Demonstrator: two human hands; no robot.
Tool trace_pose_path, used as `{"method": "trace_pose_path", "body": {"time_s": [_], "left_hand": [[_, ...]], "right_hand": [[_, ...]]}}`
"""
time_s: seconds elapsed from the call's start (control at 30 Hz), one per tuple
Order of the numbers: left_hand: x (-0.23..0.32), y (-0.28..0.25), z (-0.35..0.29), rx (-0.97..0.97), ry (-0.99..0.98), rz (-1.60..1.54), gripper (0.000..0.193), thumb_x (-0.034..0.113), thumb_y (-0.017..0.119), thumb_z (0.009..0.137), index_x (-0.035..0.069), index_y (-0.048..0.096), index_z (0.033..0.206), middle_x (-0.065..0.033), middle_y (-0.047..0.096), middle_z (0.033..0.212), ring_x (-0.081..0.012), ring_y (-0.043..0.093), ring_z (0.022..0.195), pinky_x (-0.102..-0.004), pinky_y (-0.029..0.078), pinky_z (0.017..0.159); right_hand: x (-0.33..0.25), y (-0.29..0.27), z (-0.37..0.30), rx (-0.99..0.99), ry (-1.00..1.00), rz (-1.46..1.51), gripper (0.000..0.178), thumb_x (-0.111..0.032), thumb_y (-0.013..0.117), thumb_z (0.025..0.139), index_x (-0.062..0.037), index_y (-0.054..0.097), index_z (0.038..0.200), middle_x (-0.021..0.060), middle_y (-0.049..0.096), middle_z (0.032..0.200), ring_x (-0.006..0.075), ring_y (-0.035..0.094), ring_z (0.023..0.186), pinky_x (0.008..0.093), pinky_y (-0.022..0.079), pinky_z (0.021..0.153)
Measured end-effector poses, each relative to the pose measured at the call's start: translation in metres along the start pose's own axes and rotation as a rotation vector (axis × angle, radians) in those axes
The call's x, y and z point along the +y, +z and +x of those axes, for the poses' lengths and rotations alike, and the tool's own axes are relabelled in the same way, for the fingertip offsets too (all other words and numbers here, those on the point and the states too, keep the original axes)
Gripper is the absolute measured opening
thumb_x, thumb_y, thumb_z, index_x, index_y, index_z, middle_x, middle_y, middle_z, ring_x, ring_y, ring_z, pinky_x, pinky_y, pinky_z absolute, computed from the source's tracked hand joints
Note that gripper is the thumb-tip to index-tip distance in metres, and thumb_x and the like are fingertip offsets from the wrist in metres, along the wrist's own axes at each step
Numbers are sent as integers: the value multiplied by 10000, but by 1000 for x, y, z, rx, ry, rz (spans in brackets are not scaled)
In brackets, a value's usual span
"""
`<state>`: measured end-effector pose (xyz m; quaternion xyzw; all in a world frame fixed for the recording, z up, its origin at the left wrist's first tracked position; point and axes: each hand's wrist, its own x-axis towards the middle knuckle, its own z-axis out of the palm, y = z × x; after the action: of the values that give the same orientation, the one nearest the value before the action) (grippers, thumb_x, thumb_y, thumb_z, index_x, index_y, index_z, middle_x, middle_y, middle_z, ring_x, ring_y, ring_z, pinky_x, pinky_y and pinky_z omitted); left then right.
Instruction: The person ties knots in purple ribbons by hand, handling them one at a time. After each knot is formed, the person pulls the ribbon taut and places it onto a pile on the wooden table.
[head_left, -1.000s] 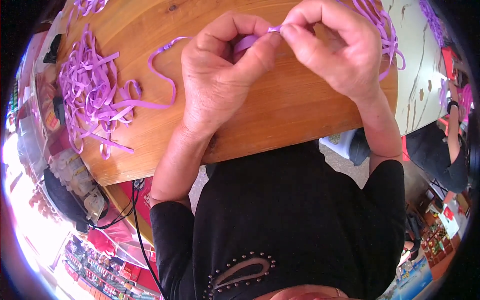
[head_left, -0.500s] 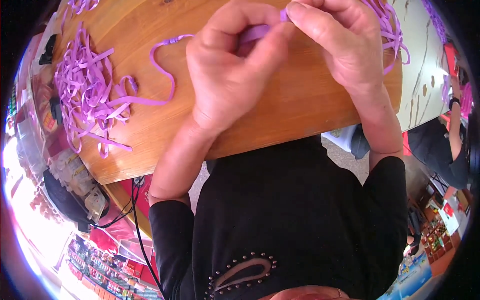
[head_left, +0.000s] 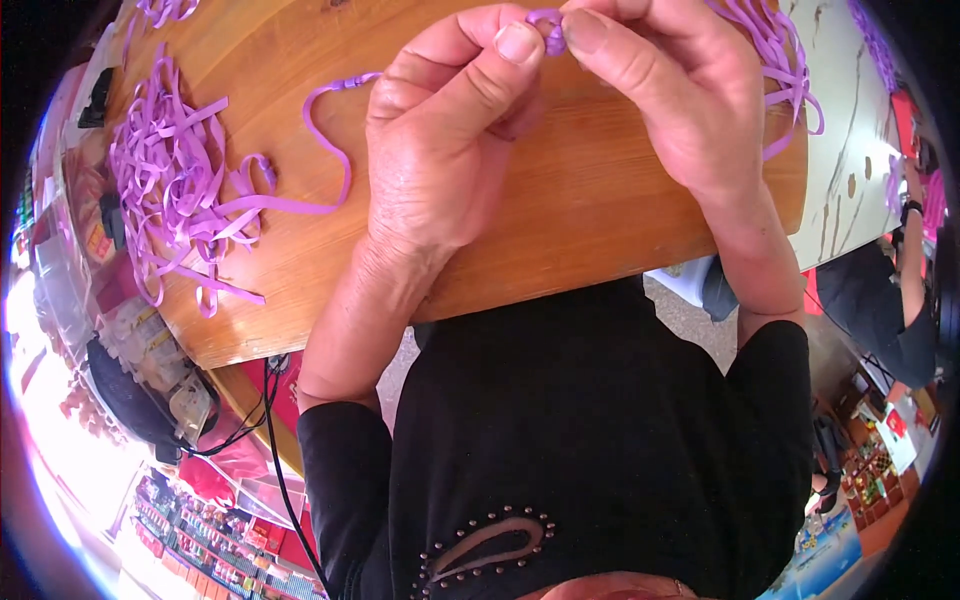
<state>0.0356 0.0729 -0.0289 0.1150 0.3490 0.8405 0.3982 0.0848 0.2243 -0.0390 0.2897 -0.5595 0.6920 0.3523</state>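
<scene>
Both my hands are raised over the far part of the wooden table, pinching a purple ribbon (head_left: 554,40) between them. My left hand (head_left: 440,130) is closed, thumb and forefinger on a small loop of it. My right hand (head_left: 680,95) grips the same piece beside that loop with thumb and fingertips. A knotted bit shows between the two thumbs; the rest is hidden by my fingers. A long purple strand (head_left: 345,165) lies on the table and runs from near my left hand back to a tangled heap of purple ribbons (head_left: 180,170) at the left.
More purple ribbons (head_left: 785,70) lie at the right edge of the wooden table (head_left: 580,220), beside a white marbled table (head_left: 845,140). Black cables (head_left: 272,400) hang below the table's left corner. At the far right another person's arm (head_left: 912,250) shows.
My left hand has turned, its thumb now lying over the forefinger. A small purple loop with a knotted bit now shows between my hands. The heap on the left has not moved.
</scene>
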Motion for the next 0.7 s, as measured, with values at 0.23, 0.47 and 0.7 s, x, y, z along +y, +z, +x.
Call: {"method": "trace_pose_path", "body": {"time_s": [0.23, 0.47, 0.7], "left_hand": [[3, 13, -6, 87, -12, 24, 86, 67, 617, 871, 38, 644, 947, 7, 621, 834, -53, 436, 627, -203, 317, 549], [7, 7, -5, -8, -24, 45, 120, 80, 601, 879, 21, 628, 981, -4, 623, 847, -68, 491, 683, -198, 366, 594], [11, 12, -4, 38, 19, 241, 92, 49, 647, 848, 4, 647, 928, -13, 640, 871, -53, 547, 793, -185, 433, 689]], "right_hand": [[-52, 12, 9, -108, 90, -1004, 134, 32, 687, 769, 10, 627, 887, 105, 619, 786, 169, 599, 681, 230, 458, 599], [-64, 24, 23, -73, 227, -943, 123, 39, 682, 756, 7, 633, 864, 98, 615, 768, 168, 595, 664, 228, 455, 580], [-69, 29, 27, -17, 402, -871, 111, 46, 676, 740, 5, 641, 837, 90, 610, 747, 166, 591, 645, 225, 451, 558]]}}
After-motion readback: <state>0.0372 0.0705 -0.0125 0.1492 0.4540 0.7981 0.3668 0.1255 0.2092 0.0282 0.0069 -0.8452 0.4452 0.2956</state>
